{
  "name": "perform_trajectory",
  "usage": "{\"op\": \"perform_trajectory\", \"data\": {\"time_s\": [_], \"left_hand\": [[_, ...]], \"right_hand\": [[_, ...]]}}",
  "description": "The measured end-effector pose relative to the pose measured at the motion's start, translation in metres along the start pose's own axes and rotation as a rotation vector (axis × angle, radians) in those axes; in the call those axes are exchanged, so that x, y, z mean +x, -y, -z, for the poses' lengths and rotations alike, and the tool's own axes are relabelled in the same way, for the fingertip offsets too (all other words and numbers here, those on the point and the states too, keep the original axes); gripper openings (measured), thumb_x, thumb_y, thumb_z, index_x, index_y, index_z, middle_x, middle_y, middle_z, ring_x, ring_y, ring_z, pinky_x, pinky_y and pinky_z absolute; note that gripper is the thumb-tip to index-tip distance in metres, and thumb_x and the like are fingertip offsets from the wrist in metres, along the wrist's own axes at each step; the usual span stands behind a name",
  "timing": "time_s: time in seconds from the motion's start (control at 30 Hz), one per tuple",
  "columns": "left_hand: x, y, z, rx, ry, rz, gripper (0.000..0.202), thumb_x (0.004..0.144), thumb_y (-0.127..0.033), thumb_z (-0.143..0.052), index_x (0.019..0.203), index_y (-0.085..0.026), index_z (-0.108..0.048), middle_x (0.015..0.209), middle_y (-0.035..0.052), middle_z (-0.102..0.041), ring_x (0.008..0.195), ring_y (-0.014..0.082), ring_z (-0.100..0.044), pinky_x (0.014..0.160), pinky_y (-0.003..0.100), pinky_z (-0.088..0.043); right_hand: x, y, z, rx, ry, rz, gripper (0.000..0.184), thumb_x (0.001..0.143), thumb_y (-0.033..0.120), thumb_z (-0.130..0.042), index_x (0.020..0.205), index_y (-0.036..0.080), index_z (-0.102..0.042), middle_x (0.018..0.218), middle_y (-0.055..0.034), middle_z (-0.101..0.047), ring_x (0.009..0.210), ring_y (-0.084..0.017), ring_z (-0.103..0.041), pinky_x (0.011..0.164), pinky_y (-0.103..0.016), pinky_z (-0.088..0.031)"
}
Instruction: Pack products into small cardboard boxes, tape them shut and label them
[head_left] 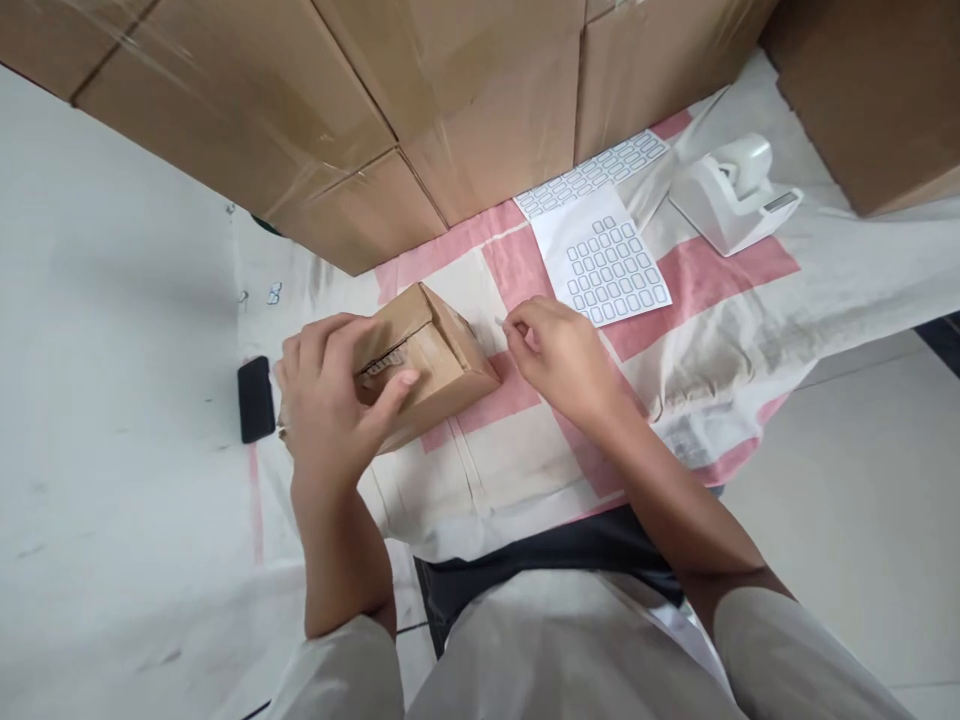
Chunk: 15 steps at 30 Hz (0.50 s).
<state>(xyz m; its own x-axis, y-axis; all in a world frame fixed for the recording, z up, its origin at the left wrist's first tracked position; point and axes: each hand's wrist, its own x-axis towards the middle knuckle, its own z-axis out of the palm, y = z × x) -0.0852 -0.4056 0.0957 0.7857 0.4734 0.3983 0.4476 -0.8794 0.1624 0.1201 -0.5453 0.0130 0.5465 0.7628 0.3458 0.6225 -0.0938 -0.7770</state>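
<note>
A small brown cardboard box (450, 385) sits on the cloth-covered table. My left hand (326, 385) grips its left end, with the thumb across the top and the fingers over the far side. To the right of the box, my right hand (555, 350) is closed in a pinch on a small whitish sticker (501, 322), mostly hidden by the fingertips. Just beyond that hand lies a white sticker sheet (615, 265) with rows of blue-outlined labels and gaps in its top rows. A second sticker sheet (592, 180) is partly under it.
Large taped cardboard boxes (480, 90) are stacked along the back. A white tape dispenser (739, 195) stands at the right, near another brown box (877, 100). A black phone (256, 400) and a few loose stickers (274, 293) lie by the wall on the left.
</note>
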Motion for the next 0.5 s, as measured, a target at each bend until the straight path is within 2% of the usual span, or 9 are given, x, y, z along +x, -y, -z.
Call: {"op": "perform_trajectory", "data": {"time_s": [0.1, 0.17, 0.3, 0.37, 0.43, 0.5], "left_hand": [[-0.002, 0.011, 0.004, -0.056, 0.159, 0.054, 0.053, 0.103, -0.061, -0.055, 0.145, -0.029, -0.059, 0.148, 0.0131, -0.061, 0.137, 0.0382, -0.057, 0.113, 0.062, -0.042], [-0.002, 0.012, 0.007, -0.096, 0.179, 0.055, 0.05, 0.104, -0.06, -0.052, 0.143, -0.03, -0.06, 0.149, 0.0129, -0.061, 0.137, 0.0391, -0.058, 0.115, 0.064, -0.04], [0.001, 0.009, 0.007, -0.102, 0.181, 0.062, 0.046, 0.105, -0.058, -0.052, 0.141, -0.032, -0.061, 0.148, 0.013, -0.062, 0.137, 0.0387, -0.057, 0.116, 0.064, -0.038], [0.002, 0.008, 0.005, -0.084, 0.19, 0.073, 0.044, 0.104, -0.057, -0.054, 0.141, -0.033, -0.06, 0.146, 0.0127, -0.062, 0.137, 0.0381, -0.057, 0.115, 0.062, -0.037], [0.002, 0.007, 0.004, -0.059, 0.209, 0.102, 0.043, 0.105, -0.055, -0.055, 0.142, -0.035, -0.059, 0.145, 0.0115, -0.063, 0.137, 0.0372, -0.057, 0.112, 0.059, -0.037], [0.002, 0.007, 0.004, -0.041, 0.231, 0.119, 0.043, 0.104, -0.055, -0.057, 0.142, -0.036, -0.057, 0.145, 0.0101, -0.064, 0.136, 0.0371, -0.058, 0.109, 0.058, -0.036]], "right_hand": [[0.002, -0.001, -0.021, -0.063, 0.133, -0.017, 0.022, 0.1, 0.014, -0.052, 0.097, 0.018, -0.073, 0.096, -0.0085, -0.074, 0.088, -0.022, -0.065, 0.075, -0.034, -0.042], [0.0, 0.001, -0.033, -0.059, 0.172, 0.006, 0.025, 0.1, 0.013, -0.051, 0.101, 0.018, -0.075, 0.098, -0.0083, -0.075, 0.09, -0.022, -0.066, 0.075, -0.033, -0.042], [-0.002, -0.001, -0.044, 0.005, 0.136, 0.031, 0.028, 0.102, 0.013, -0.049, 0.104, 0.018, -0.077, 0.1, -0.0086, -0.074, 0.091, -0.021, -0.066, 0.078, -0.033, -0.046], [-0.003, -0.005, -0.037, 0.128, 0.177, 0.041, 0.028, 0.102, 0.013, -0.049, 0.101, 0.018, -0.077, 0.098, -0.0082, -0.073, 0.09, -0.02, -0.066, 0.08, -0.032, -0.049], [-0.008, -0.011, -0.021, 0.306, 0.318, 0.069, 0.022, 0.1, 0.014, -0.056, 0.102, 0.018, -0.077, 0.097, -0.0067, -0.073, 0.089, -0.018, -0.068, 0.082, -0.032, -0.053], [-0.018, -0.016, -0.001, 0.448, 0.488, 0.091, 0.017, 0.097, 0.018, -0.065, 0.108, 0.019, -0.078, 0.104, -0.0063, -0.074, 0.098, -0.019, -0.072, 0.09, -0.034, -0.057]]}}
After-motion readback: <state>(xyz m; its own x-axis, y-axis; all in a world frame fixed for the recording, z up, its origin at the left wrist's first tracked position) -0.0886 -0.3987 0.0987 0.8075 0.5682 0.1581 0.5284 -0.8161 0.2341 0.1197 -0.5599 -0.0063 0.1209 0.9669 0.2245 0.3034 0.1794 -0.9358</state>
